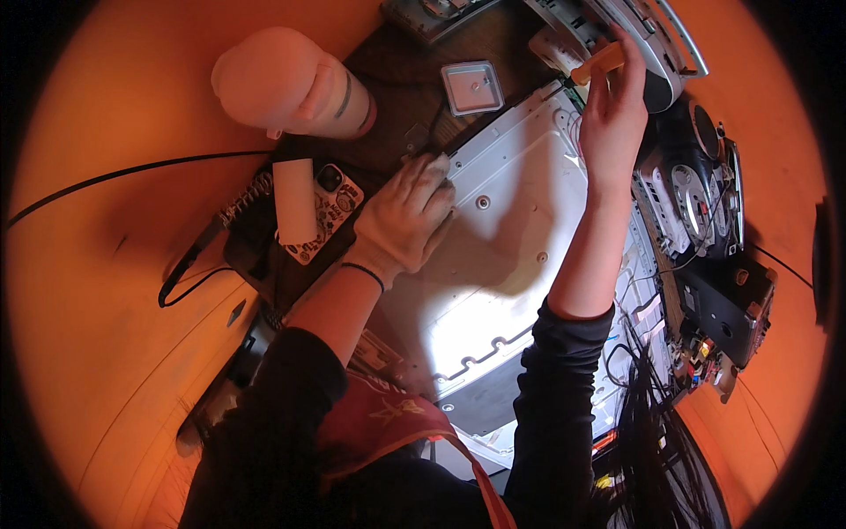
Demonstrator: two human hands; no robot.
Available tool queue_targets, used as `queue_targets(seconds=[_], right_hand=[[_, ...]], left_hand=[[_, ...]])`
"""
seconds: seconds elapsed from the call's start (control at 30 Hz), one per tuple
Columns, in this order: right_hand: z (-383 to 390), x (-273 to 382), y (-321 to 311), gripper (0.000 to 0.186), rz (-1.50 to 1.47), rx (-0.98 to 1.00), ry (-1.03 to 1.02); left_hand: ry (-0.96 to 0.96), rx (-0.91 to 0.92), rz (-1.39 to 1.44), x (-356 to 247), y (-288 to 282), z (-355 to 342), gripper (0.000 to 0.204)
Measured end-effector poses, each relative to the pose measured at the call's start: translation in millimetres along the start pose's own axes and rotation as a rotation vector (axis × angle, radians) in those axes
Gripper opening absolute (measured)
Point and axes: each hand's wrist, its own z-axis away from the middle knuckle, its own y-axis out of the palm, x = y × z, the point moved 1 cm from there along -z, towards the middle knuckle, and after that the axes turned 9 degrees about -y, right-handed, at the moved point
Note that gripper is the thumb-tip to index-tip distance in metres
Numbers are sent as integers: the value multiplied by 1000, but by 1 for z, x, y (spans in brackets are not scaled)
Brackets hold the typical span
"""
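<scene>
Across the dark desk [401,84], spread flat: a large white metal panel [507,229], brightly lit near its lower end, screws dotted over its face. Left hand [407,216], gloved in a pale work glove, pressed palm-down on the panel's upper left edge, fingers splayed and loose, grip closed on nothing. Right hand [612,110], bare, reaching to the panel's far corner, grip clenched around the orange handle of a screwdriver [599,63], tip hidden behind the fingers. Just beyond that corner, a grey device casing [634,31] with a curved rim. Near the top edge, apart from the panel, a small square white tray [472,87]. Left of the gloved hand, a phone [328,212] in a patterned case, a white cylinder [294,201] lying across it. Farther up, a pale mannequin head [286,81] on its side. Right of the panel, opened electronics with round speaker parts [692,198] and a tangle of dark wires [652,388].
</scene>
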Motion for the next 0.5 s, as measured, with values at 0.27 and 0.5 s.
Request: queue_targets(seconds=[0.27,0.5], right_hand=[[8,-6,-5,50,-50,-57,58],[8,-7,-5,55,54,-30,139]], left_hand=[[-4,-6,-4,0,0,1,26],[-16,5,-11,0,1,1,25]])
